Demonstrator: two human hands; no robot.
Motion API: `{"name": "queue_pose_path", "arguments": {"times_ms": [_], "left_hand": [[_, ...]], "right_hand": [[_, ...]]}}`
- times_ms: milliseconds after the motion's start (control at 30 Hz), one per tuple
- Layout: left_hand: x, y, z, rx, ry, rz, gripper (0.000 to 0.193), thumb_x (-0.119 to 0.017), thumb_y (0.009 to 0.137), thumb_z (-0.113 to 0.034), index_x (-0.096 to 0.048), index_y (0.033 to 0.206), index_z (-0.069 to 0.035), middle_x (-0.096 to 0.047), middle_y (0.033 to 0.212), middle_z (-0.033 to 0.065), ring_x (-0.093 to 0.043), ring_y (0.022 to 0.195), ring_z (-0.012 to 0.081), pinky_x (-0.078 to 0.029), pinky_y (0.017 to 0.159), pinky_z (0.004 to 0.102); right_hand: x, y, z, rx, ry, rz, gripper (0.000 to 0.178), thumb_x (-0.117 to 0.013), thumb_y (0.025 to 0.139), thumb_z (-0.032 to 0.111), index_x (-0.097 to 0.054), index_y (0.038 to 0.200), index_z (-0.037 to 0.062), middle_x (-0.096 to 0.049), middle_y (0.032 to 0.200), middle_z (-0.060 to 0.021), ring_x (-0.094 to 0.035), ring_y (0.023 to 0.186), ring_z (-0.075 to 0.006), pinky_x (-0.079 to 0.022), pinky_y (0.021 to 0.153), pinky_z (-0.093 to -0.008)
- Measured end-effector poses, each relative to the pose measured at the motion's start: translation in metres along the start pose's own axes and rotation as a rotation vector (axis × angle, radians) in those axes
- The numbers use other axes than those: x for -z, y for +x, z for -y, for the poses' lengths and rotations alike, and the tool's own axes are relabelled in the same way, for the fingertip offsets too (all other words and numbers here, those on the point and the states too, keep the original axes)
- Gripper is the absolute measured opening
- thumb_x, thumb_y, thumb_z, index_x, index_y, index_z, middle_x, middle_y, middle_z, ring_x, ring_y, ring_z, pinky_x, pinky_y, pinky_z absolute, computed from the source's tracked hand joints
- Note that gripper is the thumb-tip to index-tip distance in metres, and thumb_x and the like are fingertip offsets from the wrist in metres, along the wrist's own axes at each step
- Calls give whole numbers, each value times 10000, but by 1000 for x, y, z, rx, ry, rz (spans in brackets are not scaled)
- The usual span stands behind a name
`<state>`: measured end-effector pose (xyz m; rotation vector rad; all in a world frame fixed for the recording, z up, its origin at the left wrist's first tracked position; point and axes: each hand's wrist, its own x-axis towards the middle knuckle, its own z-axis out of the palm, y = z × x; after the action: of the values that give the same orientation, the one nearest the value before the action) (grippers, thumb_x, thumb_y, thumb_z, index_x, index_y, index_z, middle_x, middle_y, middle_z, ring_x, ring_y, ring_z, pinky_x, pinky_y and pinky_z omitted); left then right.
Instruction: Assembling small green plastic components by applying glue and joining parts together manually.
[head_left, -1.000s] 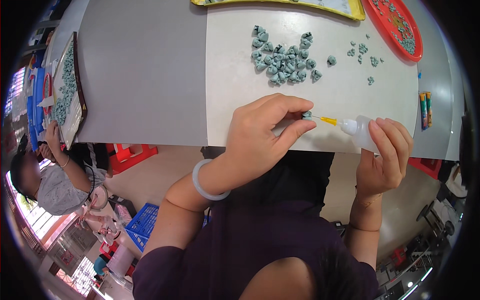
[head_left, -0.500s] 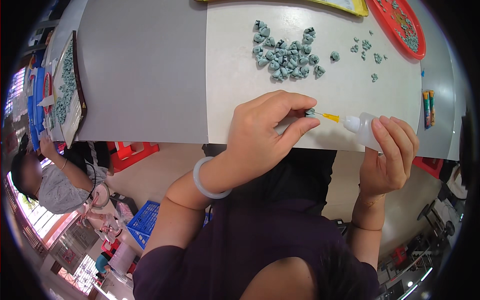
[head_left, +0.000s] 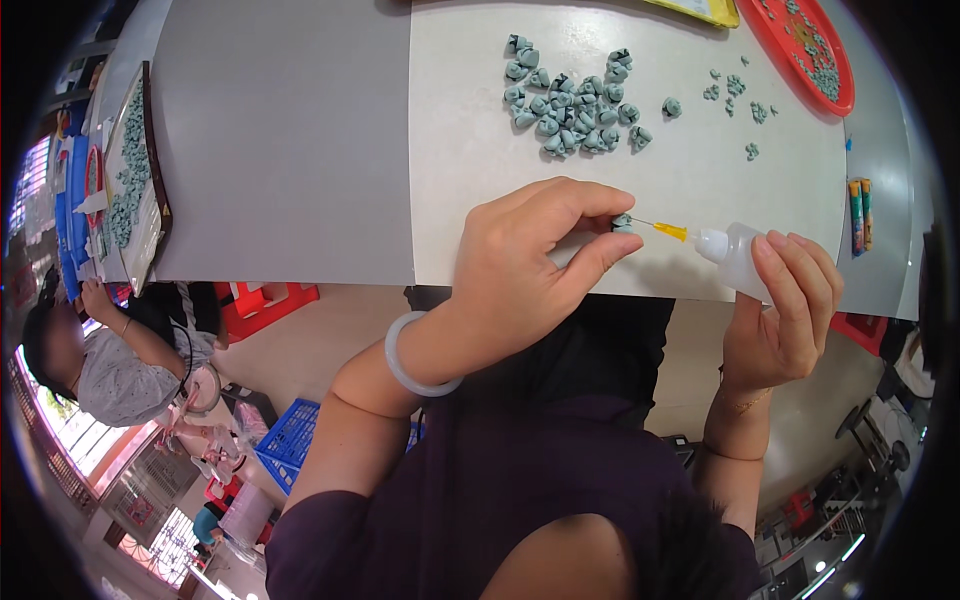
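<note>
Between thumb and forefinger, my left hand (head_left: 540, 245) pinches a small grey-green molded piece (head_left: 622, 224) over the white tabletop sheet. My right hand (head_left: 795, 305) is wrapped round a translucent squeeze bottle (head_left: 742, 258). From the bottle's cap a yellow-hubbed needle tip (head_left: 670, 231) points left, its thin end at the top of the piece. Whether the needle touches it is too fine to tell. Beyond my hands lies a pile of similar grey-green pieces (head_left: 580, 115), some with dark openings. Farther right are several smaller grey-green bits (head_left: 735, 86).
A red tray (head_left: 848, 95) with tiny parts sits at the far right, beside a yellow-rimmed tray (head_left: 722, 18). Two tubes (head_left: 860, 215) lie near the right edge. At far left, another person (head_left: 110, 365) sits by a tray of pieces (head_left: 158, 180).
The bottle and its needle have shifted slightly right, with the needle tip now higher on the piece. My left hand has hardly moved.
</note>
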<state>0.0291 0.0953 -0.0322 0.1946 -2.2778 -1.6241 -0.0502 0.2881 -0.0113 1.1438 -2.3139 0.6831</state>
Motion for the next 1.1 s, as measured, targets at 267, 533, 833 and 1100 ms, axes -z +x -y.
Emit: {"name": "queue_pose_path", "arguments": {"times_ms": [267,533,833,1100], "left_hand": [[-2,1,1,-12,1,-2,204,-714,695,-16,-645,887,4,-653,779,82,-624,683,123,-482,626,211],[-4,2,1,-44,15,-22,187,-707,703,-44,-618,864,-10,-616,733,90,-617,641,177,-485,575,253],[-6,2,0,3,-5,44,206,-681,713,38,-619,910,32,-624,814,101,-620,732,150,-502,677,238],[-6,-2,2,44,-37,45,201,-670,729,39,-611,921,34,-624,818,102,-624,750,150,-501,681,241]], "right_hand": [[-2,0,-7,-70,96,-4,319,-656,645,-104,-647,926,46,-609,931,-70,-561,884,-229,-471,789,-314],[0,-10,-78,-742,446,-94,244,-629,780,-1,-525,1001,-3,-591,1060,-97,-514,942,-147,-387,865,-265],[1,-25,-77,-238,216,-391,273,-635,733,-60,-499,962,-1,-545,931,-103,-536,862,-184,-429,739,-303],[-22,24,-61,-235,132,149,89,-601,742,-51,-570,807,2,-559,784,-76,-554,669,-210,-447,592,-259]]}}
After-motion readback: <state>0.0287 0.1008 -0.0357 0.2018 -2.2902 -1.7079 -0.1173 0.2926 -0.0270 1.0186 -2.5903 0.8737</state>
